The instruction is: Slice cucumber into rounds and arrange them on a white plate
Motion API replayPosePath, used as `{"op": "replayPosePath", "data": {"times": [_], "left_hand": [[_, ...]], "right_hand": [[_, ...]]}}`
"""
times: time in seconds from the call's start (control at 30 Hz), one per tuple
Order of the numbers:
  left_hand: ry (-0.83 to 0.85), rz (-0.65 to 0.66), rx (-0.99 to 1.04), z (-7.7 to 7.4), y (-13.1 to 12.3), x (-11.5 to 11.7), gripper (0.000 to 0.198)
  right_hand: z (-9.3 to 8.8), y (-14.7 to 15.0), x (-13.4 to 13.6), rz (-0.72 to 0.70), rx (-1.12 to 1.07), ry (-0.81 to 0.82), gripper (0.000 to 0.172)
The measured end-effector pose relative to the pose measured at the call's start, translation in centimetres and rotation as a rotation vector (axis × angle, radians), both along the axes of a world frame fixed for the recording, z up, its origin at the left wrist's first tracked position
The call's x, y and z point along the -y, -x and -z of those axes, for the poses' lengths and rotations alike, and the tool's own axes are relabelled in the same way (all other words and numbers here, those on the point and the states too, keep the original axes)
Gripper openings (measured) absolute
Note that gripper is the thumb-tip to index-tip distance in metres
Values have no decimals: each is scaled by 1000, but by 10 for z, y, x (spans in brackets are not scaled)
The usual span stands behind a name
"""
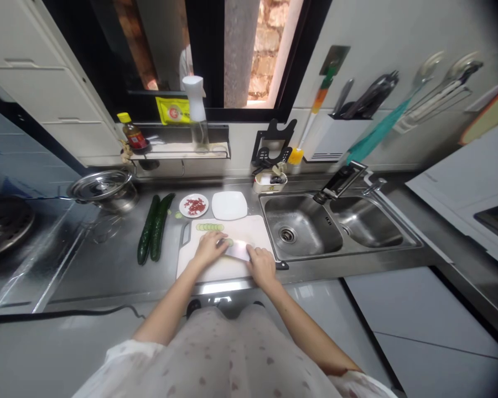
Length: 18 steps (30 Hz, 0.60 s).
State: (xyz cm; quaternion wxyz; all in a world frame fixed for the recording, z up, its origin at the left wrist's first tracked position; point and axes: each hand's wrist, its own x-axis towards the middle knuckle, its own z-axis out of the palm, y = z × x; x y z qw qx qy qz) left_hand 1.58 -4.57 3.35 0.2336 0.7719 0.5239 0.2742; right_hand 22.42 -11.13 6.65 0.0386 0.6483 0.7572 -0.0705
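Over the white cutting board (191,272), my right hand (262,266) is closed around a kitchen knife. Its broad blade (238,251) points left, and a black handle end (282,266) sticks out past my hand. My left hand (208,249) has its fingers bent over a short piece of cucumber (230,242) by the blade; most of that piece is hidden. A row of overlapping cucumber slices (209,227) lies at the board's top left. Two whole cucumbers (154,229) rest on the counter to the left.
Behind the board are a plate of chopped red bits (195,205) and a white square plate (229,205). A double sink (301,226) with a black faucet (340,181) adjoins on the right. A lidded steel pot (105,188) stands left, near the stove (6,224).
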Motion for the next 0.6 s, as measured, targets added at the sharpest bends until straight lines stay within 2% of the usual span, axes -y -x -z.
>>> {"op": "replayPosePath", "data": {"times": [0.1,0.23,0.37,0.47,0.6], "left_hand": [[39,78,-22,-2,-5,-3,25],[96,122,12,5,-10,-7,21],[168,-22,61,16,-14,-14,15],[254,-167,85,22,-13,-23,19],[281,-275,38,28,-9,-39,23]], "right_hand": [[2,-3,2,-2,6,0,45],[6,-8,6,10,7,17,44],[7,-12,9,42,18,61,44],[6,-15,12,66,21,87,45],[6,-20,17,95,27,89,44]]}}
